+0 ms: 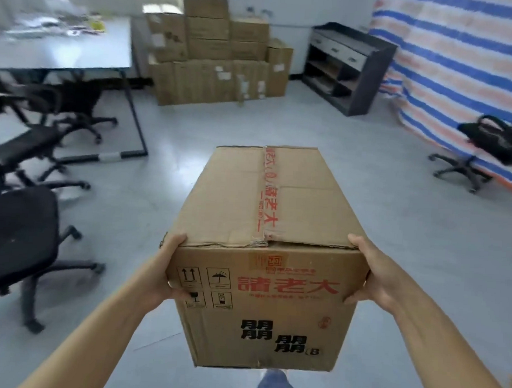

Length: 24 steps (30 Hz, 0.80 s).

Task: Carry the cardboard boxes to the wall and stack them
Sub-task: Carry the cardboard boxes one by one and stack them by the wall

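Ahead, against the far wall, a stack of cardboard boxes, several tiers high. At left, a white table with black office chairs beside it; at right, a striped tarp, a dark shelf unit near it. Held up off the grey floor in the foreground, well apart from the stack, a taped cardboard box with red and black print. Left hand and right hand pressed flat against its opposite sides, thumbs hooked over the top edge.
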Each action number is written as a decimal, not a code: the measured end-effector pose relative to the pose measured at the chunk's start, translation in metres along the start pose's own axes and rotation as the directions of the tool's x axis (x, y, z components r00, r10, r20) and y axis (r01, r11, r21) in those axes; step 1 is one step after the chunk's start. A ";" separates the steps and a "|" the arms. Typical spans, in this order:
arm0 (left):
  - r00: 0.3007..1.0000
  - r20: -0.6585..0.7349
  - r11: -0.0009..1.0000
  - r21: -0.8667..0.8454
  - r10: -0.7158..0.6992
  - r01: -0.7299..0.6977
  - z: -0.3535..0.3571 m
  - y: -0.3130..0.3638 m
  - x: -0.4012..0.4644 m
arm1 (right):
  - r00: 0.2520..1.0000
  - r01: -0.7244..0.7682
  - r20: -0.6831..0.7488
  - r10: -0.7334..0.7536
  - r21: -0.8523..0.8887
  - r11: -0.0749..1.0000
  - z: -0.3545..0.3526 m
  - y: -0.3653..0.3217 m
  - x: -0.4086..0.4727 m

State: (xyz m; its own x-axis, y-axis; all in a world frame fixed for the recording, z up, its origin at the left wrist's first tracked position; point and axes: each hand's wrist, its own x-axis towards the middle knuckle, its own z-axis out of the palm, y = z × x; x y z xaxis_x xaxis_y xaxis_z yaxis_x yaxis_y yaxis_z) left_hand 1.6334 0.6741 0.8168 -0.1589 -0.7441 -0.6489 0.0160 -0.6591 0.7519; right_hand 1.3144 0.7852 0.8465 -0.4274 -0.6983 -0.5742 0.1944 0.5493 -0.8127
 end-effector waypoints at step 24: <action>0.977 -0.164 0.970 -0.223 -0.138 0.100 -0.014 0.261 0.319 | 0.981 -0.049 0.180 0.072 -0.129 0.990 0.176 -0.268 0.364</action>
State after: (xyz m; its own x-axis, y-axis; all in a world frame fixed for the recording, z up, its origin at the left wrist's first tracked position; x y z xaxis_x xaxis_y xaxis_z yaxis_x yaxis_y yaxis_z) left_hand 1.6004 0.2629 0.8044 0.0045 -0.6535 -0.7569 0.2196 -0.7378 0.6383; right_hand 1.2624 0.3028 0.8380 -0.2460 -0.7282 -0.6397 0.0993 0.6375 -0.7640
